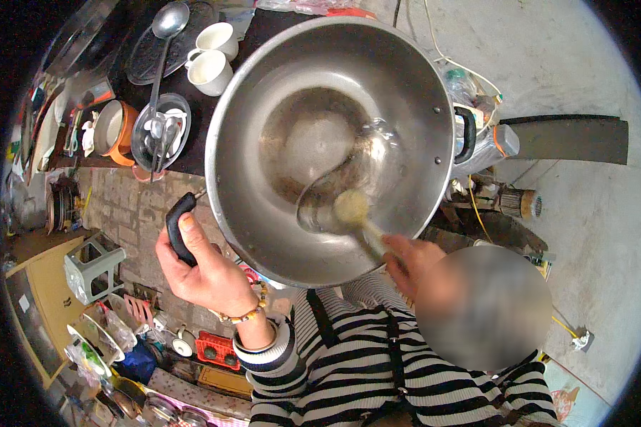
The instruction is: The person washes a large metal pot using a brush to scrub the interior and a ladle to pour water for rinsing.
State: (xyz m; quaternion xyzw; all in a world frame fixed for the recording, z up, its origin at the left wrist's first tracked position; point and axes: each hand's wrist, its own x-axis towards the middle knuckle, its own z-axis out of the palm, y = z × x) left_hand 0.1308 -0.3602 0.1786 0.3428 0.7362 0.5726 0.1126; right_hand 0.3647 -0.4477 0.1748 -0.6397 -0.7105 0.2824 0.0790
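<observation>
A large, deep metal wok (320,58) fills the middle of the view, tilted, its inside facing me. Some clear water (376,149) pools along its inner wall, and the bottom looks wet. My left hand (208,267) grips the black loop handle (179,229) at the wok's left side, thumb on top. In my right hand (414,256) is the handle of a dish brush (352,208); its round yellowish head is inside the wok at the near wall. Brush and fingers are motion-blurred. A blurred patch hides the right wrist and forearm.
On the dark table (203,123) at upper left are two white mugs (211,69), a long ladle (163,58), a bowl of spoons (139,139) and an orange pot (123,131). A grey plastic stool (93,267) and a red crate (218,349) stand lower left. A motor (518,203) is at right.
</observation>
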